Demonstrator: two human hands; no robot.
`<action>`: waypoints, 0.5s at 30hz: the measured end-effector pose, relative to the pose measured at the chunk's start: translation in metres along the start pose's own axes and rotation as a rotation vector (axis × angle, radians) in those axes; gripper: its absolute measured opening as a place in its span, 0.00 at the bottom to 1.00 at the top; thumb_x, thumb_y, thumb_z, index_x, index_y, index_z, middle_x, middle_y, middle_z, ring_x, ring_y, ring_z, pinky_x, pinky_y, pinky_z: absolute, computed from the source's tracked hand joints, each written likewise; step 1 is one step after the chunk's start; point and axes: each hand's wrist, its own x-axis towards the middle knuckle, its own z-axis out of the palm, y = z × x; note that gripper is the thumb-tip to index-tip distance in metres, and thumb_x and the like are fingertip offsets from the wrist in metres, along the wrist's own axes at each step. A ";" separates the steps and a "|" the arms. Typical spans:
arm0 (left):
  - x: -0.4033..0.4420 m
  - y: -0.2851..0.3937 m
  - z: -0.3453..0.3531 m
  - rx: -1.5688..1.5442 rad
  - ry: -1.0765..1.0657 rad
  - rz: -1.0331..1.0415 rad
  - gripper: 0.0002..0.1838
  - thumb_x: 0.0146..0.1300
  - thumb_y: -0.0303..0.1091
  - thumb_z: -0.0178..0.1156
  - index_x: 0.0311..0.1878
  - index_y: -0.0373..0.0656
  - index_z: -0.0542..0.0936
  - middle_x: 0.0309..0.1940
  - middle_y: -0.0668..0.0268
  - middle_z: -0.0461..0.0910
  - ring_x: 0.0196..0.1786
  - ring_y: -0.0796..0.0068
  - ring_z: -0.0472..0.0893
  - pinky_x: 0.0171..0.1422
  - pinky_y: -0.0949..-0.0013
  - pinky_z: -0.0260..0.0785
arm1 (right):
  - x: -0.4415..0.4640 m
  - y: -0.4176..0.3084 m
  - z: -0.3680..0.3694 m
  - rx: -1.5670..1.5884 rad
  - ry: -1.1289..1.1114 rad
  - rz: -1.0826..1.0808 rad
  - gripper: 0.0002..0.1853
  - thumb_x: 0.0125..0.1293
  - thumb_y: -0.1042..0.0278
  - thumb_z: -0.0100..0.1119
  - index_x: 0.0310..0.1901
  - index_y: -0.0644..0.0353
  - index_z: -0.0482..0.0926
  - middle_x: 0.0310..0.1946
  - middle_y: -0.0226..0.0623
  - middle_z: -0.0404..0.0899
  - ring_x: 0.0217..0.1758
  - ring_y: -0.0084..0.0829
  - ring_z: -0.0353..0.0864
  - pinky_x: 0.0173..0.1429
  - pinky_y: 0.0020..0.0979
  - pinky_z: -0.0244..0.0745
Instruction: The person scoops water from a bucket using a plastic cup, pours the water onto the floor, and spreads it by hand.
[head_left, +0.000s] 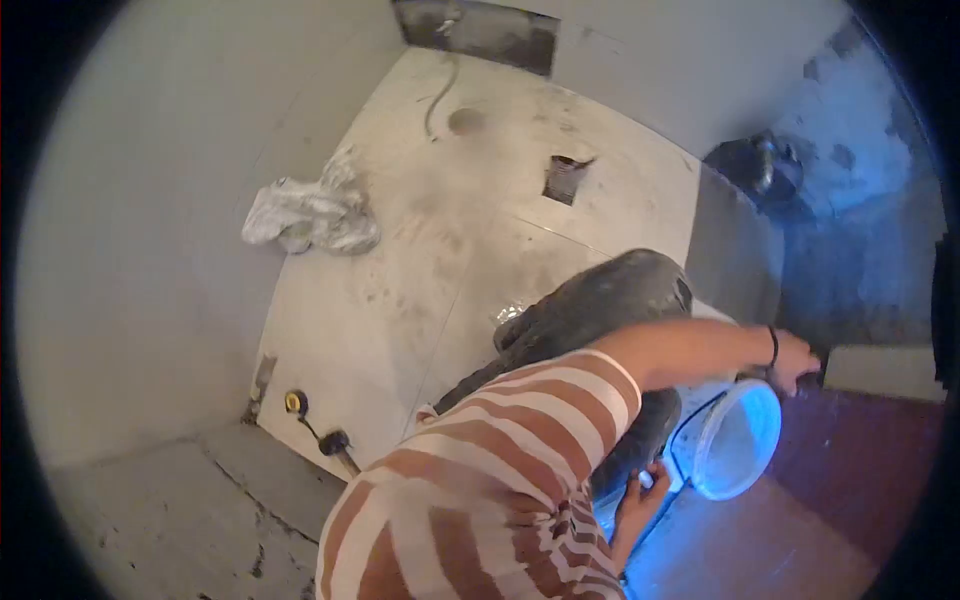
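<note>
My left hand [793, 362], with a dark band at the wrist, reaches out past the upper rim of a whitish plastic bucket [705, 455]. Its fingers are bent downward beside a small dark patch, and what they hold, if anything, is too unclear to name. Lower down, close to my body, my right hand [640, 503] is closed around a small white object [646, 480] whose kind I cannot make out. Blue light falls on the bucket, which stands between my hands and my dark trousers [610, 295].
Large pale tiles [400, 300] cover the floor. A crumpled whitish plastic bag [315, 215] lies by the wall. A yellow tape measure [296, 402] and a dark-headed tool [334, 442] sit lower left. Further off are a dark ridged piece [565, 180], a round hole [466, 122] and a hose [437, 100].
</note>
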 end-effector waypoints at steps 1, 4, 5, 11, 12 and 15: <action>0.002 -0.004 -0.008 -0.021 -0.037 0.045 0.41 0.56 0.52 0.72 0.70 0.43 0.74 0.60 0.47 0.82 0.63 0.46 0.81 0.67 0.47 0.74 | 0.018 -0.059 0.012 -0.096 -0.008 -0.158 0.10 0.64 0.75 0.63 0.46 0.62 0.78 0.41 0.39 0.79 0.48 0.40 0.78 0.57 0.40 0.76; 0.009 -0.012 -0.038 0.080 -0.297 0.013 0.50 0.53 0.55 0.73 0.76 0.39 0.69 0.67 0.46 0.78 0.68 0.48 0.79 0.71 0.51 0.72 | 0.057 -0.152 0.048 -0.190 -0.719 -0.479 0.12 0.60 0.74 0.64 0.47 0.59 0.85 0.47 0.47 0.84 0.54 0.50 0.82 0.59 0.44 0.78; 0.011 -0.017 -0.040 0.126 -0.282 -0.027 0.49 0.55 0.54 0.73 0.76 0.39 0.69 0.70 0.46 0.76 0.70 0.49 0.77 0.74 0.52 0.70 | 0.061 -0.168 0.062 -0.176 -0.905 -0.557 0.12 0.60 0.74 0.64 0.46 0.59 0.85 0.47 0.47 0.84 0.53 0.50 0.82 0.58 0.44 0.78; -0.005 -0.053 -0.040 -0.161 0.033 -0.123 0.46 0.66 0.53 0.69 0.77 0.34 0.63 0.71 0.45 0.74 0.73 0.50 0.75 0.76 0.55 0.68 | 0.065 -0.185 0.106 0.023 -1.244 -0.702 0.11 0.59 0.74 0.65 0.45 0.59 0.86 0.46 0.47 0.84 0.52 0.49 0.83 0.58 0.44 0.78; -0.012 -0.055 -0.035 -0.238 0.102 -0.162 0.46 0.66 0.53 0.68 0.77 0.34 0.63 0.70 0.45 0.74 0.73 0.51 0.75 0.75 0.55 0.69 | 0.065 -0.184 0.104 0.050 -1.225 -0.687 0.11 0.59 0.74 0.65 0.45 0.59 0.86 0.46 0.47 0.84 0.52 0.49 0.83 0.58 0.44 0.79; -0.020 -0.018 -0.061 -0.001 -0.015 0.026 0.46 0.66 0.53 0.69 0.78 0.34 0.62 0.68 0.44 0.76 0.70 0.49 0.78 0.73 0.56 0.71 | 0.069 -0.179 0.096 0.122 -1.193 -0.640 0.11 0.59 0.74 0.65 0.44 0.59 0.86 0.46 0.47 0.85 0.52 0.48 0.83 0.57 0.44 0.79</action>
